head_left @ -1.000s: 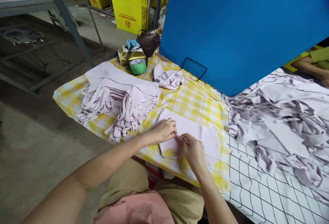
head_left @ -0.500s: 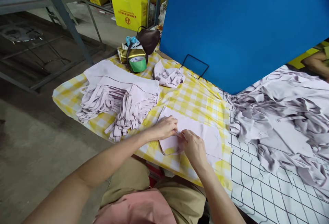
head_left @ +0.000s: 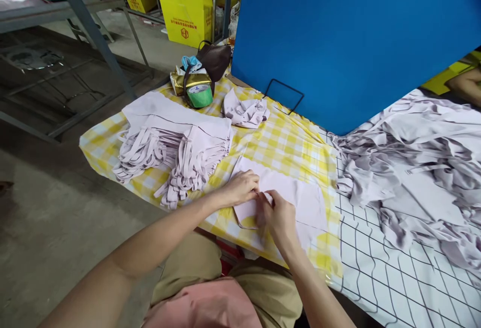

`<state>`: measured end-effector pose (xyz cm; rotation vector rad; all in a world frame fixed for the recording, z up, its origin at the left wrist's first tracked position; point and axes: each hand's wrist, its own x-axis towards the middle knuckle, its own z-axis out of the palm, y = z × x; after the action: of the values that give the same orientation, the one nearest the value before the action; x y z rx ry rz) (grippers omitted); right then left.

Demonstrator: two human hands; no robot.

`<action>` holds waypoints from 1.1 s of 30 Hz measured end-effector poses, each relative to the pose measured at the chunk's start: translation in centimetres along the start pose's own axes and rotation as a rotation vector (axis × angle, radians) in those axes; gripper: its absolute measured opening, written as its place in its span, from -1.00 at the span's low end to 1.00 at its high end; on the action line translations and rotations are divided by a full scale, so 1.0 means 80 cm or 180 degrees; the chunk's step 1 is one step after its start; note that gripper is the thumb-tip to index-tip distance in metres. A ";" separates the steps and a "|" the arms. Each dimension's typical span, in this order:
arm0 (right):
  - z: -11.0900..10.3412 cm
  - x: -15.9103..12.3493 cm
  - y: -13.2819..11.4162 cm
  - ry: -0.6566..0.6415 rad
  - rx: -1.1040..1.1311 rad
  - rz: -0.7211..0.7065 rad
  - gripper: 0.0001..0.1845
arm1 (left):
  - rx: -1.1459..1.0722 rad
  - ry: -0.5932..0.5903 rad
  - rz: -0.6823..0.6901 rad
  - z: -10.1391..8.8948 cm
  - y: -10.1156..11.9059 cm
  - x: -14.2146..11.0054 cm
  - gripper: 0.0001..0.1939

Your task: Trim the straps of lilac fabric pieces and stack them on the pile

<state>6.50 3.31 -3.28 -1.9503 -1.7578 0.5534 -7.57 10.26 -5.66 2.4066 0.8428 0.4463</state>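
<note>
A pale lilac fabric piece (head_left: pixel 306 202) lies flat on the yellow checked tablecloth (head_left: pixel 280 148) in front of me. My left hand (head_left: pixel 243 187) pinches some of this fabric near the middle of the piece. Close beside it, my right hand (head_left: pixel 277 215) also has its fingers closed on the fabric, fingertips nearly meeting those of the left. The exact bit held between the fingers is hidden. Left of my hands sits a neat stack of matching fabric pieces (head_left: pixel 176 127) with strap ends hanging in loops.
A crumpled fabric piece (head_left: pixel 246 110) lies behind my hands. Farther back are a green tape roll (head_left: pixel 200 96), a dark bag (head_left: pixel 216 61) and a bent black wire frame (head_left: pixel 283 95). A blue panel (head_left: pixel 338 42) rises behind; a large fabric heap (head_left: pixel 417 177) spreads at right, near another person's arm (head_left: pixel 466 86).
My right hand has shifted slightly, its fingers moving at the fabric close to the left. The left hand stays nearly in place. The camera view has shifted a little.
</note>
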 end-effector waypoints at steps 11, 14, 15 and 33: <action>0.019 -0.148 -0.031 -0.0092 0.3447 0.2119 -0.68 | -0.0691 -0.0611 -0.0059 -0.039 0.003 -0.029 -0.75; 0.048 -0.170 -0.034 -0.0063 0.3858 0.2441 -0.68 | -0.0552 -0.0576 -0.0117 -0.034 0.005 -0.025 -0.73; 0.055 -0.175 -0.035 -0.0115 0.4030 0.2556 -0.67 | -0.0496 -0.0533 -0.0145 -0.032 0.006 -0.024 -0.73; 0.074 -0.168 -0.040 -0.0053 0.5445 0.3101 -0.72 | 0.0247 -0.0864 -0.0741 -0.007 0.032 -0.021 -0.42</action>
<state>-0.88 -9.40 -6.33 -1.1569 0.1952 1.5889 -7.90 7.68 -3.94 2.3310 1.0141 -0.0034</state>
